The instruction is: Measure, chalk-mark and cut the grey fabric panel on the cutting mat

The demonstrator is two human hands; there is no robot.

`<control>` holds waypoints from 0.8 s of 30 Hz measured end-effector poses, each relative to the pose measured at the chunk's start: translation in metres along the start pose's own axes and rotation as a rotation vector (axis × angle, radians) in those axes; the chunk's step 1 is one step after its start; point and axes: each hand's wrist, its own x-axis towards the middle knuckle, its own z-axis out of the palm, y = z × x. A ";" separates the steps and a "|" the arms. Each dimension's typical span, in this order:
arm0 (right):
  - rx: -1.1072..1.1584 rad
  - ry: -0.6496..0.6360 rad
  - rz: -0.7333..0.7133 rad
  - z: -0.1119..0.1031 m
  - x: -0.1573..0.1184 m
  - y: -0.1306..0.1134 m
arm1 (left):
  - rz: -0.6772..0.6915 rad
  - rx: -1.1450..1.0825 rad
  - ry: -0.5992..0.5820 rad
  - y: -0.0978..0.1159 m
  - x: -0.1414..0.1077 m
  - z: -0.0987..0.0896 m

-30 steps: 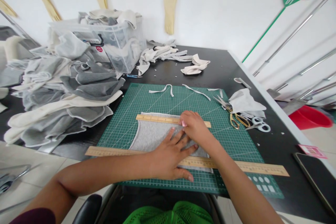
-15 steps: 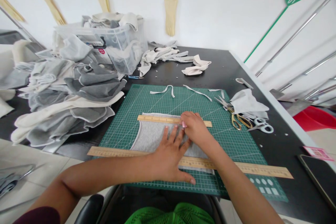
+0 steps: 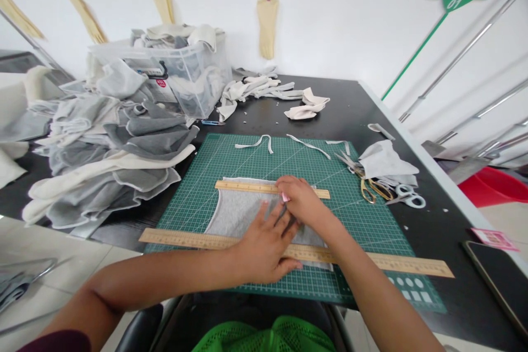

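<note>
The left hand is spread out flat, fingers apart, on a gray cloth. The right hand is just past it, fingers curled shut on a small pink thing. Most of that thing is hidden, so I can't tell what it is. The hands are very close together.

The cloth lies flat on the green mat, under and around the left hand. A short ruler lies across the far part of the cloth, by the right fingertips. A long ruler runs under the left hand and the right arm, over the near part of the cloth.

The short ruler could turn crooked if the right hand pushes on it, because no hand is on its left end. The cloth looks soft, so a hard push or pull from the left hand could wrinkle it. The right arm could bump the long ruler too — it sticks out far on both sides of the hands.

Gold scissors sit to the right of the right hand with their blades open. If that hand swung out that way, it could get poked. The big cloth pile, far to the left of the hands, hangs over the edge of the desk — a bump might make some slide off.
</note>
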 end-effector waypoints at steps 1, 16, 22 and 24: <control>-0.013 0.006 -0.001 0.001 0.000 0.000 | 0.011 0.030 0.032 0.001 -0.003 0.000; -0.016 0.019 -0.051 -0.003 -0.005 -0.003 | -0.048 -0.025 0.131 0.001 -0.032 0.002; 0.080 -0.062 -0.092 -0.015 -0.011 -0.013 | -0.086 0.009 0.112 0.009 -0.035 -0.002; 0.133 -0.163 -0.087 -0.017 -0.014 -0.020 | -0.121 -0.047 0.115 0.009 -0.036 -0.003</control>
